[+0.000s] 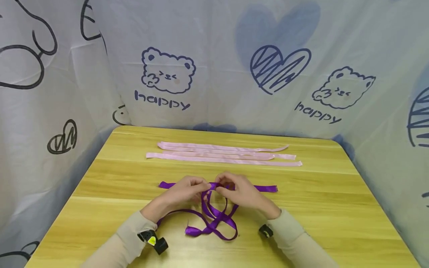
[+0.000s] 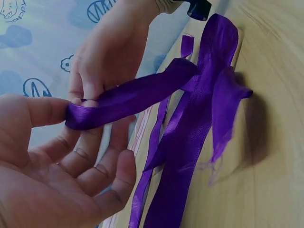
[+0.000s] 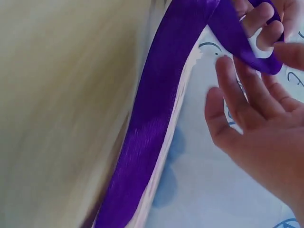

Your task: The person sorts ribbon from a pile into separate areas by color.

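Both hands meet above the table on a glossy purple ribbon (image 1: 219,217). My left hand (image 1: 186,191) pinches it between thumb and fingertips, its other fingers loosely curled in the left wrist view. From the opposite side, my right hand (image 1: 242,191) holds the same stretch by the fingertips. Between them the ribbon (image 2: 137,97) bends into a narrow fold. Below the hands its loose lengths loop and cross on the table, one frayed end lying toward me. Another purple strip (image 1: 266,188) lies straight across the table behind the hands, its middle hidden by them.
Several pale pink ribbons (image 1: 221,160) lie side by side across the back of the wooden table (image 1: 100,208). White curtains (image 1: 214,93) with printed drawings hang behind and beside it. Small black devices (image 1: 154,241) are strapped at both wrists.
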`<state>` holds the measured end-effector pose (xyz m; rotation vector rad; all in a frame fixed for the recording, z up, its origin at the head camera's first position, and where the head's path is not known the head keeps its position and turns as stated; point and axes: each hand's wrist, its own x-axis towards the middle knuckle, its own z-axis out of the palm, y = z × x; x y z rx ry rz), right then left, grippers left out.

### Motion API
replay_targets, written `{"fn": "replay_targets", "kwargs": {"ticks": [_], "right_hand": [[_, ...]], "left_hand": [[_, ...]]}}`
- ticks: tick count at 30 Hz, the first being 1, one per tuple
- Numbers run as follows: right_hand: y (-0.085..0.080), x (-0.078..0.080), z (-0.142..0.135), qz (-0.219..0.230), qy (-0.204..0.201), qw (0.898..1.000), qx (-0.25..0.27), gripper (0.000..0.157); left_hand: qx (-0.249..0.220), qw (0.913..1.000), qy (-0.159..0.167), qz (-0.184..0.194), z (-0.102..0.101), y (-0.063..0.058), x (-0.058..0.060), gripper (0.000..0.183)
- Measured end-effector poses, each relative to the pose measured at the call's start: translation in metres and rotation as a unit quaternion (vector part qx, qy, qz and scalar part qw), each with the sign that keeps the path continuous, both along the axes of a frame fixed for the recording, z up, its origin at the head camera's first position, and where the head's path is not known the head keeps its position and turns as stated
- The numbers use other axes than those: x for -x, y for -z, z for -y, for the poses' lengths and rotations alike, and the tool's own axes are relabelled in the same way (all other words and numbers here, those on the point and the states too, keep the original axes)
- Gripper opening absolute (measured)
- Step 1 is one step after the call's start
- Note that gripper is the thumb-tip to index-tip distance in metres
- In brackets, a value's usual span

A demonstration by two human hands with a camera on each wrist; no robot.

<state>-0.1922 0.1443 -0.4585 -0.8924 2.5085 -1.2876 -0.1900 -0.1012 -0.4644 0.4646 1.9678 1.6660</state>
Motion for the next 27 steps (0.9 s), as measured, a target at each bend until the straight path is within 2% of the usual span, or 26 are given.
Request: {"fn": "replay_targets", "kwargs": {"ticks": [2,5,7,10,16,22,27], "right_hand": [[-0.001,0.0,0.001,0.052,-0.017,0.998,0.024,0.027],[-0.003,0.002,0.003,0.127,-0.031,0.989,0.064,0.036],[-0.003,0.003,0.004,0.153,-0.032,0.985,0.078,0.044],[-0.003,0.005,0.004,0.157,-0.032,0.984,0.076,0.05],[-0.003,0.006,-0.002,0.148,-0.019,0.987,0.055,0.039],[-0.007,0.007,-0.016,0.175,-0.002,0.979,0.104,0.04],[-0.011,0.01,-0.033,0.162,0.016,0.978,0.129,0.035]], "left_hand": [[-0.004,0.9999,0.005,-0.011,0.0,-0.002,0.0,0.034],[-0.006,0.9993,0.023,-0.03,0.0,-0.004,0.001,0.035],[-0.001,0.9983,0.037,-0.046,0.0,-0.005,0.001,0.036],[0.016,0.9964,0.046,-0.07,0.002,-0.008,0.001,0.034],[0.032,0.9945,0.055,-0.084,0.011,-0.012,0.004,0.029],[0.042,0.9944,0.052,-0.081,0.027,-0.017,0.008,0.033],[0.036,0.9951,0.038,-0.083,0.045,-0.022,0.01,0.034]]}}
